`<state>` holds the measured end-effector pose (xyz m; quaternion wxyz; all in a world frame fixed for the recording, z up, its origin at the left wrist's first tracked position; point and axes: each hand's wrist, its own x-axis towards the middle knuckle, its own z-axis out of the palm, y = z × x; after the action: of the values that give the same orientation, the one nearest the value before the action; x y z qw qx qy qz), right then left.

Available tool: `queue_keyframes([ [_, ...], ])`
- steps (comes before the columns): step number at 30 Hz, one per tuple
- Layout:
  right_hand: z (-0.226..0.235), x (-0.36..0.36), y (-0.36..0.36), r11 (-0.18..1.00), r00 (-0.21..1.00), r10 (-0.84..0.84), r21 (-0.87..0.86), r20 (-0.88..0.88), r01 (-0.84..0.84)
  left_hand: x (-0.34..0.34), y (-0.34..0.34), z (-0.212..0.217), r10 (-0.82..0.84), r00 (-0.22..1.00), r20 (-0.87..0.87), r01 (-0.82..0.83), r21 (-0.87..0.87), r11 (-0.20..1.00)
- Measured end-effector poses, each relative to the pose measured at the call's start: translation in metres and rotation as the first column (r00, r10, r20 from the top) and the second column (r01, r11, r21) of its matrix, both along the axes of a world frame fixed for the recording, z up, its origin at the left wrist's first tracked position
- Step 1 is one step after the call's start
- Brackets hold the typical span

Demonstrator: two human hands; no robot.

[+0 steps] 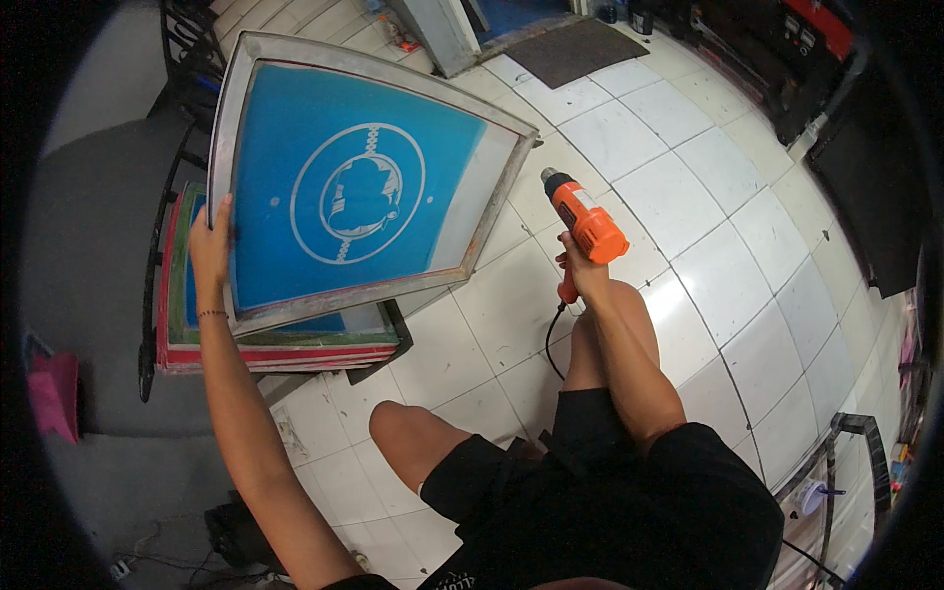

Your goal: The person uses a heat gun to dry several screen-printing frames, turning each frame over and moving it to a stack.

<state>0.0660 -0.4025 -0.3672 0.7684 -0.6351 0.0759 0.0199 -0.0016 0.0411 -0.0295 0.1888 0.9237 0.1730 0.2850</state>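
Observation:
My left hand (211,251) grips the left edge of a silk-screen frame (457,162) and holds it tilted up. Its mesh is coated blue, with a pale round ring design in the middle and a bare whitish strip along the right side. In my right hand (587,273) is an orange and black heat gun (593,224), gripped by the handle. The gun's metal nozzle points up and left, toward the frame's right edge but apart from it. A black cord (551,344) hangs from the handle.
Under the held frame lies a stack of other screens (285,356) with red and green edges, on a dark rack (149,285). White floor tiles (688,265) spread to the right. A dark mat (575,51) lies by the doorway; a metal-framed stand (855,423) stands at lower right.

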Motion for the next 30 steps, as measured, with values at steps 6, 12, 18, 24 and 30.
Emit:
queue_keyframes([
  [6,0.006,-0.004,0.0,0.996,0.999,0.022,0.082,0.047,-0.026,0.003,0.006,-0.002,-0.012,1.0,0.022,0.012,-0.003,1.0],
  [12,0.004,-0.008,0.003,0.997,0.997,0.062,0.046,0.034,-0.064,0.005,0.01,-0.003,-0.025,0.999,0.039,0.023,0.065,0.998],
  [18,0.0,-0.006,0.003,0.997,1.0,0.014,0.079,0.017,-0.016,0.006,0.007,-0.002,-0.001,1.0,-0.01,0.001,-0.012,1.0],
  [24,-0.003,-0.006,0.002,0.998,1.0,0.031,0.049,0.0,-0.031,0.006,0.007,0.0,0.041,0.998,-0.038,-0.041,0.012,0.999],
  [30,-0.002,-0.01,0.002,0.997,0.998,0.061,0.042,-0.006,-0.06,0.007,0.009,-0.002,0.02,0.999,-0.025,-0.019,0.03,0.999],
])
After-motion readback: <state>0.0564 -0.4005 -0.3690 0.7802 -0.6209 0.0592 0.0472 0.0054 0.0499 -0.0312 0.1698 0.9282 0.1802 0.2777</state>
